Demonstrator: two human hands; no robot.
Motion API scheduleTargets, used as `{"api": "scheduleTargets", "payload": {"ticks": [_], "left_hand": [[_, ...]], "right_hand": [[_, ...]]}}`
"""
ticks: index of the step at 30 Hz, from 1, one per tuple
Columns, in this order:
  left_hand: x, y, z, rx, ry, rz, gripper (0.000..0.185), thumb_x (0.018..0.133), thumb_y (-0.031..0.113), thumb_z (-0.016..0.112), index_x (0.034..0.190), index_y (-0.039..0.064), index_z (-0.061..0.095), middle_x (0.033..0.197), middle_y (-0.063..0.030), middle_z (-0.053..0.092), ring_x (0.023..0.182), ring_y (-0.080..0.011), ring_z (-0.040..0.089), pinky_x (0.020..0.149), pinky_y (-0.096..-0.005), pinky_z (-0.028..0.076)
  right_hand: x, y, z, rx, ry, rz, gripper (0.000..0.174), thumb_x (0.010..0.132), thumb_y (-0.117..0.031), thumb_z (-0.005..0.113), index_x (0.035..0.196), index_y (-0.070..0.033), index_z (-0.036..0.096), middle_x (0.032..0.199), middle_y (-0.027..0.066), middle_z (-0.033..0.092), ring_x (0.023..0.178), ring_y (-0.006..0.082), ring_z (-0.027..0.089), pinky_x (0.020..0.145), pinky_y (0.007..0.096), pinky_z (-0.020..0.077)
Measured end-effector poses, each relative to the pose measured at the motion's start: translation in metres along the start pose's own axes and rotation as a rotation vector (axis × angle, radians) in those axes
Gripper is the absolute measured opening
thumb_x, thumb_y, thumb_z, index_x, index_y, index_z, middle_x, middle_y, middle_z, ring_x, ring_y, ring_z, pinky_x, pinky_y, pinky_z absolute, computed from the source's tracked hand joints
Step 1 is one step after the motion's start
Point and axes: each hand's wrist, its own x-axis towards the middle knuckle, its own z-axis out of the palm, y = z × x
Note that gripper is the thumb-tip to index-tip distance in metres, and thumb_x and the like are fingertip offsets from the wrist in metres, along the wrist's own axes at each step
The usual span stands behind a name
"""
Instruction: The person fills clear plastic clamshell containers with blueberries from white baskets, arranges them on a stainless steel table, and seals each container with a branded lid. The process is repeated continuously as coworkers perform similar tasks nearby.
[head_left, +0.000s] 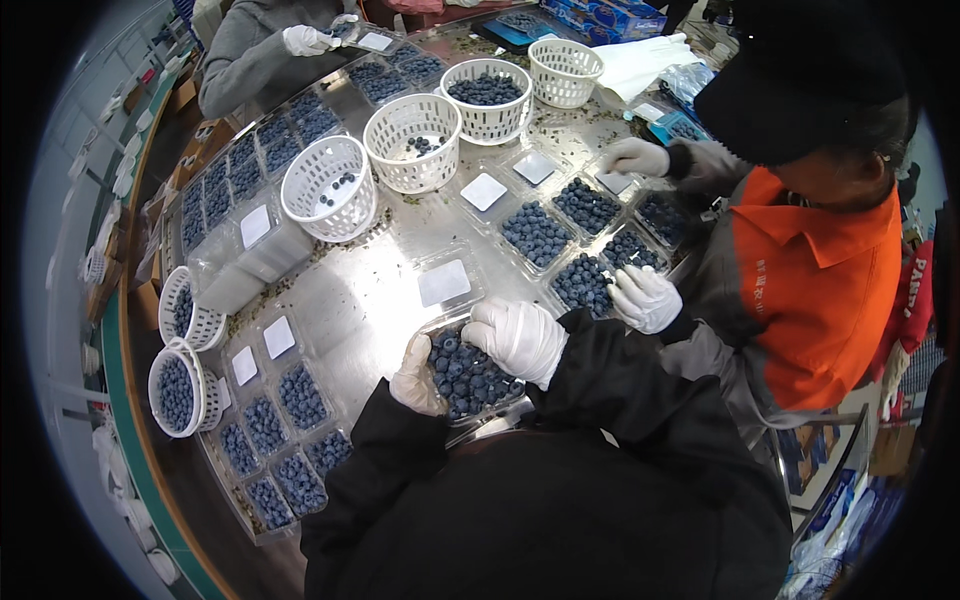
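Note:
In front of me a clear plastic clamshell box full of blueberries (469, 379) sits at the table's near edge. My white-gloved left hand (418, 376) grips its left side, thumb near the rim. Over its upper right part lies my gloved right hand (517, 341), fingers bent down onto the berries. Whether those fingers pinch a berry is hidden. The box's raised lid (444, 283), bearing a white label, lies open just beyond. Filled open boxes (281, 439) stand to my left, and another filled box (583, 285) is close on the right.
White plastic baskets (330, 187) stand across the metal table (352, 300), some holding berries. A stack of clamshells (251, 255) is at left. At right, a co-worker in an orange vest (817, 277) has a gloved hand (645, 298) near my right sleeve. Another person's gloved hand (307, 40) is across the table.

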Motion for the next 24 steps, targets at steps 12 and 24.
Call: {"api": "scheduleTargets", "payload": {"ticks": [12, 24], "left_hand": [[0.001, 0.017, -0.003, -0.053, -0.055, -0.031, 0.045, 0.095, 0.038, 0.052, 0.129, 0.009, 0.047, 0.129, -0.0127, 0.053, 0.118, -0.0324, 0.053, 0.099, -0.0534, 0.046], [0.006, 0.028, -0.006, 0.041, -0.046, 0.094, 0.041, 0.096, 0.035, 0.051, 0.128, 0.009, 0.047, 0.126, -0.0159, 0.054, 0.118, -0.0348, 0.054, 0.098, -0.0529, 0.047]], "right_hand": [[-0.042, 0.018, 0.002, 0.574, 0.368, 0.755, 0.012, 0.086, -0.005, 0.062, 0.098, -0.003, 0.065, 0.085, 0.0118, 0.069, 0.075, 0.0235, 0.068, 0.069, 0.0313, 0.0543], [-0.066, 0.011, 0.02, 1.693, 0.098, 0.933, 0.045, 0.097, -0.023, 0.052, 0.135, 0.0, 0.045, 0.1, 0.0066, 0.062, 0.075, 0.0097, 0.061, 0.065, 0.0205, 0.0533]]}}
